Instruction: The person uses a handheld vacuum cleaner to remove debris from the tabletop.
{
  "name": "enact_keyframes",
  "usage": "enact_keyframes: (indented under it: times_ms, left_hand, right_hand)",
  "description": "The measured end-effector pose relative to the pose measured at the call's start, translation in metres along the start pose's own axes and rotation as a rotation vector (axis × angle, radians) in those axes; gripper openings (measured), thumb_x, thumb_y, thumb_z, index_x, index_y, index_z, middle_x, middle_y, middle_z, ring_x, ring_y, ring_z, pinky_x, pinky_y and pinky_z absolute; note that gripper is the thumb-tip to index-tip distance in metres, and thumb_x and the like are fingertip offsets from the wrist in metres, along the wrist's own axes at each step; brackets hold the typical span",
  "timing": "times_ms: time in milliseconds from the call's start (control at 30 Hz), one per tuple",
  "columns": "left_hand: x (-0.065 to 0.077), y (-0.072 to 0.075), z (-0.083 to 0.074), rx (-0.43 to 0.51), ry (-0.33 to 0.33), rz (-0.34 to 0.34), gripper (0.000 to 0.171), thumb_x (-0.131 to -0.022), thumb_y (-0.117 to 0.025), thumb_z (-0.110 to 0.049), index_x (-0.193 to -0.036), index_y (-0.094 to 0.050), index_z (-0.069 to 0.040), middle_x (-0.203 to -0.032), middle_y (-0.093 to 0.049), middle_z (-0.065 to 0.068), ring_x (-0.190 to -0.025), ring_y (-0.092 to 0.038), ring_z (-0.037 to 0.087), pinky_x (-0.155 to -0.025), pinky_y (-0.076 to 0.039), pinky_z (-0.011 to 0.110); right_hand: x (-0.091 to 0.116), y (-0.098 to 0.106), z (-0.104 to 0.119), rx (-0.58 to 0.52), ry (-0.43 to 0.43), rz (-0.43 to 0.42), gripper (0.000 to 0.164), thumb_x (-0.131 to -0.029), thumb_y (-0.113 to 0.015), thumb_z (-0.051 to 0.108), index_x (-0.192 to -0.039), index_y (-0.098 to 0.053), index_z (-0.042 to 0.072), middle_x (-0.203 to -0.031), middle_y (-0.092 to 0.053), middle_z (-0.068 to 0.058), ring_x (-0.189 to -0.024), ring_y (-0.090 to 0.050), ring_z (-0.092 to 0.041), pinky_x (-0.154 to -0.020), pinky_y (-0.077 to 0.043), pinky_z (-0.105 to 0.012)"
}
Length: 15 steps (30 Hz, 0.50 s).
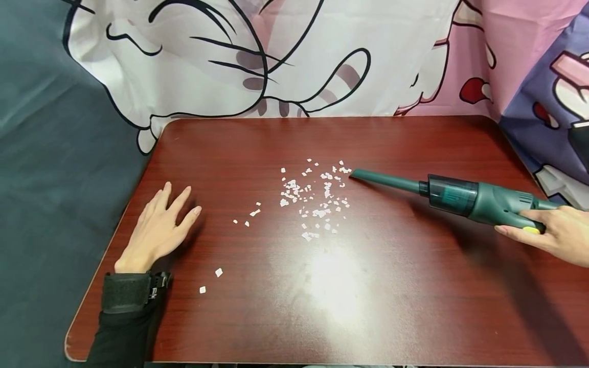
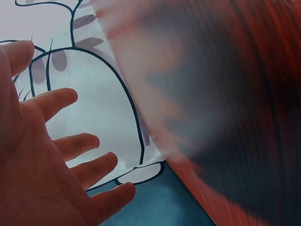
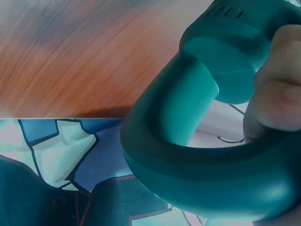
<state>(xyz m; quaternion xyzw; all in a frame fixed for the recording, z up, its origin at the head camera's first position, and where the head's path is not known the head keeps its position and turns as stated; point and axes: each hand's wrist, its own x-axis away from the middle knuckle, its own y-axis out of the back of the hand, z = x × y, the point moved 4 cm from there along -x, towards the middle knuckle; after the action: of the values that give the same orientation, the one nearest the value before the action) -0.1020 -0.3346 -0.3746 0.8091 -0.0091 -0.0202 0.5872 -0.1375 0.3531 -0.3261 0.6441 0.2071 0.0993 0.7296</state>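
My right hand (image 1: pixel 562 231) grips the looped handle of a green handheld vacuum cleaner (image 1: pixel 503 202), seen close up as a thick green loop (image 3: pixel 197 174) in the right wrist view. Its long narrow nozzle (image 1: pixel 386 179) points left, the tip right at the edge of a scatter of small white paper scraps (image 1: pixel 317 197). On the left part of the table my left hand (image 1: pixel 158 225) holds nothing, its fingers straight and spread. In the left wrist view that hand (image 2: pixel 56 155) shows its palm side, fingers apart.
The reddish-brown wooden table (image 1: pixel 257 312) has rounded corners. Several stray scraps lie between the pile and my left hand, with two squares (image 1: pixel 219 272) nearer the front. Cartoon-printed cloth (image 1: pixel 322 30) borders the back and right; dark teal fabric (image 1: pixel 41 204) lies at left.
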Motion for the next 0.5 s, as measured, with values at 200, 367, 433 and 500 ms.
enact_keyframes:
  times_ms: [200, 367, 433, 500]
  left_hand:
    - [0.001, 0.0, 0.002, 0.01, 0.01, 0.008, 0.066, -0.1, -0.037, -0.05, -0.153, -0.025, -0.012, -0.154, -0.005, 0.028, -0.139, -0.006, 0.049, -0.107, -0.006, 0.065]
    - [0.003, 0.0, 0.003, 0.011, 0.012, 0.0, 0.066, -0.1, -0.038, -0.05, -0.152, -0.026, -0.012, -0.154, -0.006, 0.028, -0.139, -0.007, 0.049, -0.107, -0.007, 0.066]
    - [0.003, 0.0, 0.003, 0.009, 0.011, -0.001, 0.066, -0.1, -0.038, -0.05, -0.152, -0.026, -0.012, -0.154, -0.006, 0.028, -0.139, -0.007, 0.049, -0.107, -0.007, 0.065]
    - [0.003, 0.001, 0.003, 0.007, 0.012, -0.001, 0.066, -0.1, -0.038, -0.05, -0.152, -0.026, -0.012, -0.154, -0.006, 0.028, -0.139, -0.006, 0.048, -0.107, -0.007, 0.065]
  right_hand:
    - [-0.011, 0.002, 0.0, 0.02, -0.03, 0.023, 0.047, -0.076, -0.074, 0.047, -0.089, -0.068, 0.001, -0.052, -0.031, 0.004, -0.048, -0.036, -0.014, -0.041, -0.023, -0.028]
    - [-0.02, 0.0, 0.0, 0.055, 0.028, 0.101, 0.049, -0.081, -0.072, 0.043, -0.1, -0.068, -0.002, -0.055, -0.037, 0.005, -0.05, -0.037, -0.013, -0.04, -0.025, -0.026]
    - [-0.022, -0.001, 0.0, 0.072, 0.106, 0.126, 0.05, -0.085, -0.067, 0.044, -0.109, -0.067, 0.0, -0.059, -0.047, 0.003, -0.052, -0.042, -0.014, -0.04, -0.028, -0.026]
    - [-0.025, -0.003, 0.0, 0.099, 0.171, 0.167, 0.048, -0.09, -0.062, 0.044, -0.115, -0.065, 0.003, -0.069, -0.059, -0.003, -0.054, -0.045, -0.014, -0.041, -0.03, -0.026]
